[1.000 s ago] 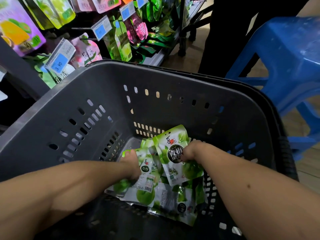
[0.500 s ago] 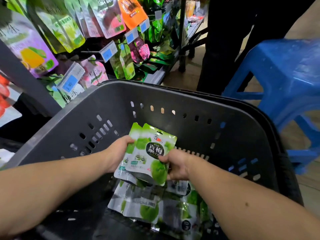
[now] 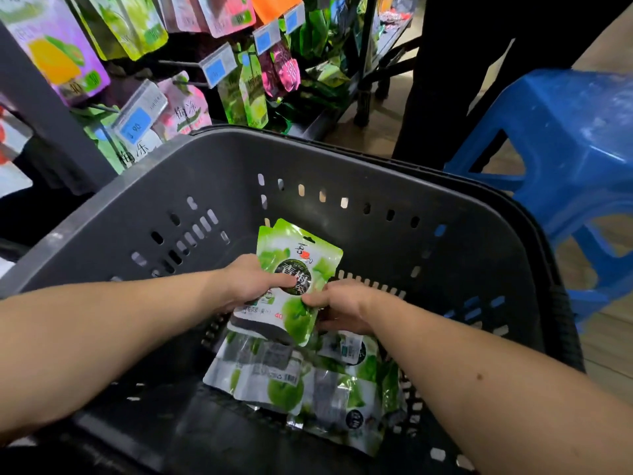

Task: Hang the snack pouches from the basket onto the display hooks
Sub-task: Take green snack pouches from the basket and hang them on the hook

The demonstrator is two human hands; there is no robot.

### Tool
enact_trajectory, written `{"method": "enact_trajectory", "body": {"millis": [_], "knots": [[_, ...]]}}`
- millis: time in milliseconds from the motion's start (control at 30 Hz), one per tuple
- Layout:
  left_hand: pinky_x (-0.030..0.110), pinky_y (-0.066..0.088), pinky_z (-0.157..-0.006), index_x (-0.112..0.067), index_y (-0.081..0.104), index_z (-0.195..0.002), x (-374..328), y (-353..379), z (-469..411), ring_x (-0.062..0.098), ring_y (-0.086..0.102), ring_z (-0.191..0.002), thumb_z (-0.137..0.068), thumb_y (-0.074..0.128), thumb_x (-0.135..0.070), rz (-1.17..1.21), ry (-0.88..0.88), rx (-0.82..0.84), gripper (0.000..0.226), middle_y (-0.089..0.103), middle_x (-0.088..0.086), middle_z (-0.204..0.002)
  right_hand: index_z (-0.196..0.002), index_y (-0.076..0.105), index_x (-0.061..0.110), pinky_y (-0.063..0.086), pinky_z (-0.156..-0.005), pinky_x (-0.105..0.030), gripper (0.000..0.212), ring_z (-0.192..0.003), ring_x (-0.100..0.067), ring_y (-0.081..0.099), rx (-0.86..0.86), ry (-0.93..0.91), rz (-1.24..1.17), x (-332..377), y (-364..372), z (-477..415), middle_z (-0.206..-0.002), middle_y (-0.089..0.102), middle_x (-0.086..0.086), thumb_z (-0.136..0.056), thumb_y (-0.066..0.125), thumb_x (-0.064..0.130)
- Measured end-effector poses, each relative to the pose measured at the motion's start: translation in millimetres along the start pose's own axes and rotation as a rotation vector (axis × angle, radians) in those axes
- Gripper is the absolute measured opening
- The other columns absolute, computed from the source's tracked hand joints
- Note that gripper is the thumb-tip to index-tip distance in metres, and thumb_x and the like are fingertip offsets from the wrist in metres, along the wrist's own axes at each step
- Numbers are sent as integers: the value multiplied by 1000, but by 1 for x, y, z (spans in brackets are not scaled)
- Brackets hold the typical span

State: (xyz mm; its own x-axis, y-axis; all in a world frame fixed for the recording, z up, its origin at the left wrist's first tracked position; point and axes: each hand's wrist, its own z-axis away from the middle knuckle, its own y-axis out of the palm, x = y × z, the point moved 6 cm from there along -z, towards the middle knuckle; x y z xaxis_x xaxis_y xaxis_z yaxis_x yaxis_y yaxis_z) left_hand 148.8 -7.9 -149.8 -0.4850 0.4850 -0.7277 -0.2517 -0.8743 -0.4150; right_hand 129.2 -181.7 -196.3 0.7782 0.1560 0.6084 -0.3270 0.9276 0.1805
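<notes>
— What's in front of me?
— The grey basket fills most of your view. A blue stool stands at two o'clock, and the display rack, hung with packets, is at eleven.
— And the pouches?
— A loose pile lies on the basket floor at six o'clock. You hold a small green stack above it, at centre.
— My hands?
— Your left hand grips the stack's left side, thumb across the front. Your right hand pinches its lower right edge.

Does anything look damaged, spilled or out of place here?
Nothing stands out. The left hand and right hand hold green pouches inside the basket. The other pouches lie heaped on its floor, some face down; no tear or spill shows.
</notes>
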Motion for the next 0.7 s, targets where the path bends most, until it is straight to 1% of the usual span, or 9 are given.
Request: {"method": "enact_trajectory", "body": {"millis": [67, 100, 167, 233, 333, 433, 533, 633, 700], "knots": [[20, 45, -49, -15, 74, -91, 3, -11, -7, 13, 64, -58, -77, 86, -34, -216, 18, -46, 26, 72, -2, -74, -100, 66, 7, 60, -88, -32, 13, -87, -18, 69, -175, -71, 161, 2, -19, 1, -98, 72, -8, -91, 75, 10], [21, 42, -48, -15, 73, -90, 6, -18, -9, 12, 60, -57, -78, 85, -35, -298, 16, -58, 26, 68, -3, -71, -102, 66, 9, 59, -83, -28, 15, -85, -16, 66, -315, -117, 381, 5, -32, 1, -96, 68, -5, -91, 75, 12], [21, 40, -46, -13, 72, -91, 16, -29, -15, 13, 58, -55, -80, 83, -34, -369, -3, -76, 26, 65, -2, -69, -113, 65, 16, 58, -85, -33, 24, -94, -20, 64, -514, -164, 897, 7, -46, -2, -108, 64, -3, -91, 73, 18], [21, 42, -46, -11, 72, -94, 24, -38, -20, 14, 59, -54, -81, 82, -33, -389, -26, -96, 27, 67, 1, -71, -126, 60, 20, 56, -93, -40, 38, -107, -25, 63, -499, -119, 1131, -5, -43, -9, -121, 62, -5, -90, 71, 21], [22, 45, -47, -9, 73, -92, 29, -45, -27, 16, 60, -52, -80, 83, -33, -363, -31, -113, 29, 70, 7, -75, -143, 46, 17, 49, -104, -41, 62, -125, -29, 54, -378, -14, 1237, -26, -34, -16, -137, 55, -9, -89, 73, 31], [23, 42, -47, -9, 70, -84, 28, -48, -29, 18, 57, -49, -80, 83, -34, -339, -41, -126, 29, 65, 6, -67, -156, 25, 16, 39, -115, -47, 89, -142, -34, 36, -386, 55, 1297, -42, -35, -20, -152, 40, -13, -87, 75, 42], [22, 39, -44, -8, 65, -76, 28, -45, -31, 18, 51, -45, -82, 83, -33, -315, -57, -123, 31, 58, 4, -58, -151, 34, 17, 51, -104, -46, 85, -127, -32, 56, -398, 176, 1139, -60, -37, -21, -142, 52, -13, -84, 78, 47], [26, 44, -47, -2, 69, -81, 32, -43, -33, 23, 54, -47, -80, 84, -35, -321, -86, -109, 37, 60, 7, -58, -148, 42, 20, 40, -112, -48, 81, -136, -34, 44, -470, 242, 1246, -60, -40, -16, -148, 45, -16, -85, 68, 62], [33, 50, -51, -1, 72, -92, 35, -41, -35, 26, 60, -52, -76, 86, -38, -317, -95, -91, 42, 67, 13, -65, -152, 34, 15, 39, -112, -48, 90, -137, -36, 40, -508, 255, 1165, -62, -39, -18, -149, 41, -18, -83, 72, 58]]}}
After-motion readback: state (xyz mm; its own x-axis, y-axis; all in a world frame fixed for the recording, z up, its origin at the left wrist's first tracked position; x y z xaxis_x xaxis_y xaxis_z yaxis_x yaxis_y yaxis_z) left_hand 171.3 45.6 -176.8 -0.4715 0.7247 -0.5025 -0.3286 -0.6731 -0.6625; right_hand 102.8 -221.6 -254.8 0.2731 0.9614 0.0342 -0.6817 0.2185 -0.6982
